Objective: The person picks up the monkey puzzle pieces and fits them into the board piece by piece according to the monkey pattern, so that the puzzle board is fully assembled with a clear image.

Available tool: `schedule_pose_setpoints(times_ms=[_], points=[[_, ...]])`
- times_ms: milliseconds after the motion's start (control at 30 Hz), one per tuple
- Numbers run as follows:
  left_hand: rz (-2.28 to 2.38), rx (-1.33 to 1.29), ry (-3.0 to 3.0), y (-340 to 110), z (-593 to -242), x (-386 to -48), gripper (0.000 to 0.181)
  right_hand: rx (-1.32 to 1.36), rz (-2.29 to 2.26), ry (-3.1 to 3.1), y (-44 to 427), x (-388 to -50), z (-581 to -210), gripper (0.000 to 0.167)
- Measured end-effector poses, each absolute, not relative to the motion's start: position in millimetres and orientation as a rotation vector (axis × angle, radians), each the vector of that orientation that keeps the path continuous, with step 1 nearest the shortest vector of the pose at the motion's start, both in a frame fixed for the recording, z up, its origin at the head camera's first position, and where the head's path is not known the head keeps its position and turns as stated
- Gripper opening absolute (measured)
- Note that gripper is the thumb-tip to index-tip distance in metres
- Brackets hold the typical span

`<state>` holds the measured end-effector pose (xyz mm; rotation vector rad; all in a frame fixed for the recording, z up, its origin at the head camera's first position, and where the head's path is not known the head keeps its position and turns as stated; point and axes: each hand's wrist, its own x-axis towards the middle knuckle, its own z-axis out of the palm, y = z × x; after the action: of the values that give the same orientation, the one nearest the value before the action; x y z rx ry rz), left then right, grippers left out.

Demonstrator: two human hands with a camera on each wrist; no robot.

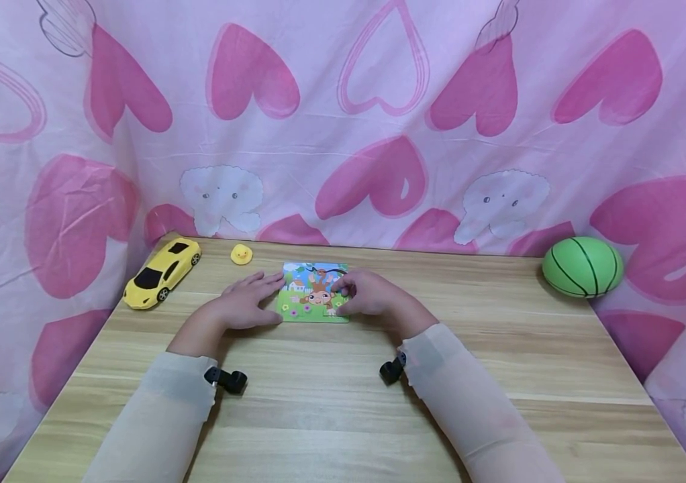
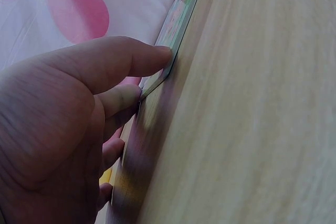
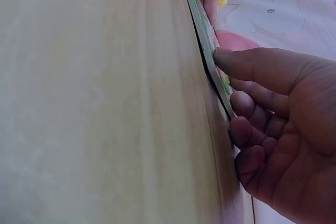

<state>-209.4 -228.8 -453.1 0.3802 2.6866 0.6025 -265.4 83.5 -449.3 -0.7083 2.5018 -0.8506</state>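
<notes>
A flat jigsaw puzzle (image 1: 307, 310) with a cartoon monkey picture lies on the table. My left hand (image 1: 248, 302) is beside its left side, fingers stretched out; the thumb (image 2: 149, 60) touches the near left corner and the index finger the left edge. At the right side, my right hand (image 1: 370, 293) has its fingers curled, with the thumb (image 3: 247, 66) on the picture. Thumb and fingers pinch a puzzle piece (image 1: 329, 312) at the near right corner, where a dark seam shows. The hand partly hides this piece.
A yellow toy car (image 1: 163, 274) stands at the back left, and a small yellow rubber duck (image 1: 241, 254) sits behind my left hand. At the back right is a green ball (image 1: 583, 267). A pink heart-patterned curtain (image 1: 319, 134) borders the wooden table (image 1: 313, 416).
</notes>
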Motion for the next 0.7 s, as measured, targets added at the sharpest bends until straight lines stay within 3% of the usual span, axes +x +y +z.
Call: schedule_pose_setpoints(times_ms=[700], points=[[0.604, 0.382, 2.682, -229.2, -449.9, -207.9, 0.092, -0.693, -0.804, 2.509, 84.1, -264.1, -446.6, 0.042]])
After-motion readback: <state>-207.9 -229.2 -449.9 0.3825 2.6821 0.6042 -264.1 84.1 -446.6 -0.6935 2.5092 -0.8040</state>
